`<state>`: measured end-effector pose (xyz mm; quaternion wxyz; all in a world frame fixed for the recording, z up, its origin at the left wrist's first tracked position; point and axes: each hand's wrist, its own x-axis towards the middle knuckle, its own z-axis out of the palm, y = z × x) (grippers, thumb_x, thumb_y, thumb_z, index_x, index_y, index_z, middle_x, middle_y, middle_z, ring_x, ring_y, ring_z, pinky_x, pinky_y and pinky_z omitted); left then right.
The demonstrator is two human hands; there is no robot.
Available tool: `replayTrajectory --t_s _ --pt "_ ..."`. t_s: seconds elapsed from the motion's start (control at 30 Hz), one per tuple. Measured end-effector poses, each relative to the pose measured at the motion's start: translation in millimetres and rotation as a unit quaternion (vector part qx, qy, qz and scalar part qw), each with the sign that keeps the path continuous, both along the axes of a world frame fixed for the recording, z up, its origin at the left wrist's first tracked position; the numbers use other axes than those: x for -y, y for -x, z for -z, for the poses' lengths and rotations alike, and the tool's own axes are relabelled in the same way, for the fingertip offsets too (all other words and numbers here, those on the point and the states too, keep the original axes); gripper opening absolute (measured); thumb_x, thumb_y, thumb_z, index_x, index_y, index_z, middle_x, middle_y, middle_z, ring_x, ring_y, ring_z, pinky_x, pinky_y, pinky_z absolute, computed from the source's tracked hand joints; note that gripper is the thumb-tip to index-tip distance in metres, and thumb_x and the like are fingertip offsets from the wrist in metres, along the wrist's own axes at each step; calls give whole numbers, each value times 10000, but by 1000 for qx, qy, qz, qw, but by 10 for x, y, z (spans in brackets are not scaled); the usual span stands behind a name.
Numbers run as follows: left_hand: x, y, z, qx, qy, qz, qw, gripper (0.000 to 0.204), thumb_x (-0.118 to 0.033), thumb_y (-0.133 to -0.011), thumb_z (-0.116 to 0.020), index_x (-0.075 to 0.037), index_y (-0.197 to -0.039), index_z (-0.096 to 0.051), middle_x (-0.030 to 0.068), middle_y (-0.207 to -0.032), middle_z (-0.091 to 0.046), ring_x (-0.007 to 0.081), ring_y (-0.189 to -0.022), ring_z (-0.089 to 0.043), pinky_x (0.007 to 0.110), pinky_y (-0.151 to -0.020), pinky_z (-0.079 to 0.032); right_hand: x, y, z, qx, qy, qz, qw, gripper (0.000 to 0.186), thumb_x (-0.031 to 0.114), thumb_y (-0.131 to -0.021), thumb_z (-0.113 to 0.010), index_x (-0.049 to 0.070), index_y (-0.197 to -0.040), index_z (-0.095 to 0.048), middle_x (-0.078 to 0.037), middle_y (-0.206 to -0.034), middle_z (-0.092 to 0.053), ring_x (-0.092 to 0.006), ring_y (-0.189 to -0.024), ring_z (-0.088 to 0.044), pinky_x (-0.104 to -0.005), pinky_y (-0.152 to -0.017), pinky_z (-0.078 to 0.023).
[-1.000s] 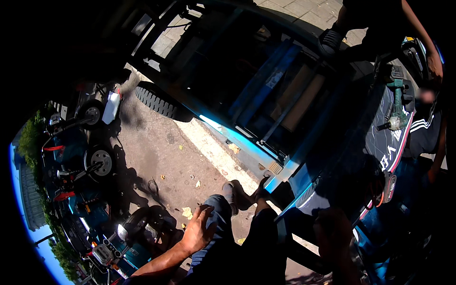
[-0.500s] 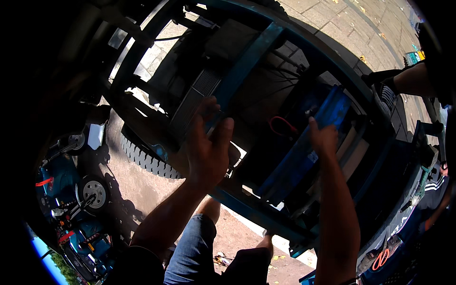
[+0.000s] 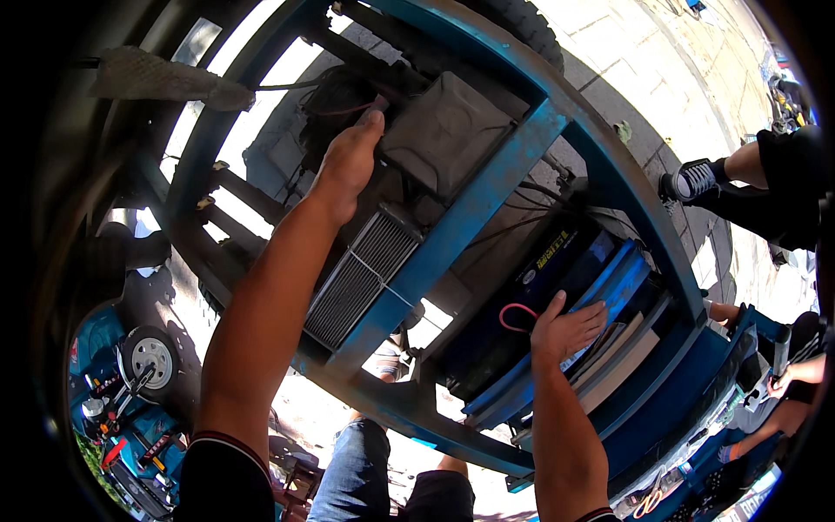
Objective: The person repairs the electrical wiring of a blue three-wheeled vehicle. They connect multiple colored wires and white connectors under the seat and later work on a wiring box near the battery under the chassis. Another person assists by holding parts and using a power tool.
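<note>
A teal metal vehicle frame (image 3: 461,217) lies before me, its inside exposed. My left hand (image 3: 348,161) reaches in at the far left, beside a dusty dark box-shaped cover (image 3: 448,135) and a thin reddish cable (image 3: 341,110). Its thumb side shows, while most fingers are hidden, so a grip cannot be made out. My right hand (image 3: 570,331) lies over a blue curved metal panel (image 3: 619,283), fingers stretched and thumb apart. Just left of it are a dark battery-like case (image 3: 531,278) and a red cable loop (image 3: 515,311). A finned radiator (image 3: 365,274) sits below my left forearm.
Teal rails surround the bay, and a wrapped lever-like bar (image 3: 170,83) juts in at upper left. Another person's shoe (image 3: 694,181) stands at the right. A teal vehicle with a spoked wheel (image 3: 150,361) is at lower left. Orange-handled scissors (image 3: 648,503) lie at lower right.
My left hand has moved up and away, from above the radiator to beside the dusty cover. My right hand has shifted slightly nearer and flattened on the blue panel. The picture is brighter.
</note>
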<state>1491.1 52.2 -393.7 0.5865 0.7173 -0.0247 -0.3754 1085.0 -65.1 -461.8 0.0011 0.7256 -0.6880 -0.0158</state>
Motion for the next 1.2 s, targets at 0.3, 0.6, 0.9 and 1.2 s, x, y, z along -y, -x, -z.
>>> replayTrajectory --t_s 0.3,0.6,0.9,1.2 --pt "205 674 -919 234 50 -26 971 396 -339 -1069 -683 21 -1229 -650 81 -1041 -655 183 -997 -618 357 -920 -496 50 5 2 -30 13 4 999 926 518 -1033 -584 -94 -1621 -213 -295 -1646 -288 -442 -1558 -244 -535 -1284 -200" --pt "217 1365 -1182 506 -35 119 853 489 -230 -976 -727 66 -1337 -582 257 -1331 -497 405 -1218 -508 545 -1022 -425 24 -28 -32 -38 11 -4 999 912 498 -1042 -576 -102 -1615 -198 -305 -1625 -304 -457 -1539 -266 -550 -1264 -232" --pt "130 1485 -1357 439 -94 207 869 553 -169 -851 -806 43 -1316 -594 386 -1598 -303 536 -1430 -360 640 -1134 -339 4 33 9 -42 36 -7 998 938 502 -1037 -572 -136 -1614 -197 -356 -1640 -293 -504 -1542 -257 -567 -1282 -194" --pt "123 1627 -1267 438 -176 201 858 381 -74 -1029 -561 -60 -1406 -517 164 -1728 -280 411 -1575 -310 614 -1241 -350 138 41 -70 10 19 -21 1000 964 541 -1014 -589 -160 -1581 -249 -349 -1589 -354 -525 -1492 -315 -601 -1213 -274"
